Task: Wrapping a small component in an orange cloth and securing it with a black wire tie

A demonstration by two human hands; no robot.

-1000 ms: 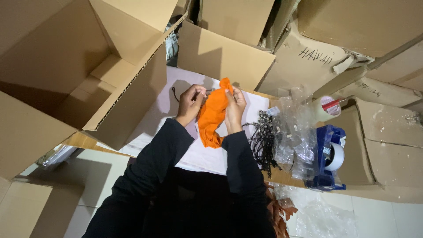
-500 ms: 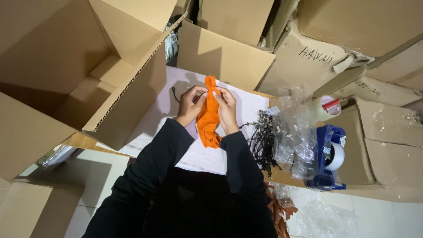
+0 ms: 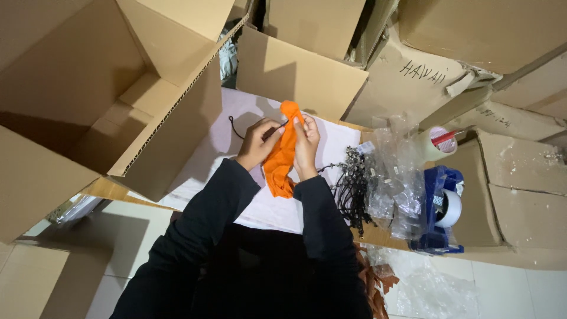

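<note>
An orange cloth piece [image 3: 283, 155] hangs between my two hands over a white sheet [image 3: 230, 136] on the work surface. My left hand [image 3: 258, 142] pinches its left edge, and a thin black cord [image 3: 236, 128] loops out from those fingers across the sheet. My right hand [image 3: 307, 143] grips the cloth's right side near the rounded top. Both arms wear black sleeves. The lower end of the cloth droops toward my wrists.
A large open cardboard box [image 3: 112, 100] stands at the left, more boxes [image 3: 307, 71] behind. At the right lie a bundle of black cords with metal ends [image 3: 352, 186], clear plastic bags [image 3: 401, 177], a blue tape dispenser [image 3: 442, 207] and a tape roll [image 3: 440, 142].
The orange cloth, spread wider a second ago, is now gathered narrower between my hands, which have drawn closer together. The black cord is now visible in my left fingers.
</note>
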